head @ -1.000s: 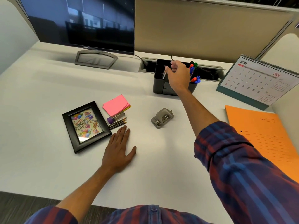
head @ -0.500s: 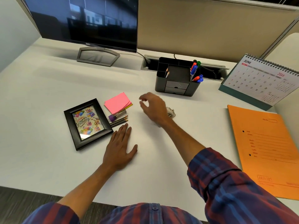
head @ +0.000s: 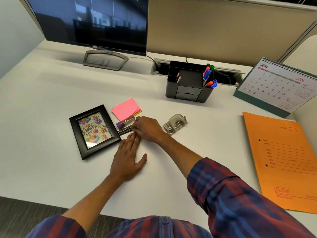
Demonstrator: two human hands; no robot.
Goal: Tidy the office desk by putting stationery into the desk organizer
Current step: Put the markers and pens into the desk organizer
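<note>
A black desk organizer [head: 187, 93] stands at the back of the desk with coloured markers [head: 209, 78] in its right slot and pencils [head: 178, 77] in its left slot. Loose dark pencils [head: 124, 131] lie beside a purple-capped glue stick [head: 124, 123] and pink sticky notes [head: 126, 109]. My right hand [head: 148, 129] is down on the right ends of the pencils, fingertips pinched there; the grip itself is hidden. My left hand [head: 127, 159] lies flat and open on the desk just below them. A grey hole punch [head: 175, 123] sits to the right.
A black photo frame [head: 94, 131] lies left of the pencils. An orange folder [head: 281, 158] covers the right side, with a desk calendar [head: 276, 85] behind it. A monitor [head: 96, 23] on its stand and a cable slot [head: 223, 77] are at the back.
My right hand left the organizer, where it dropped a pencil, swept back across the desk past the hole punch and came down on the loose pencils. My left hand stayed flat.
</note>
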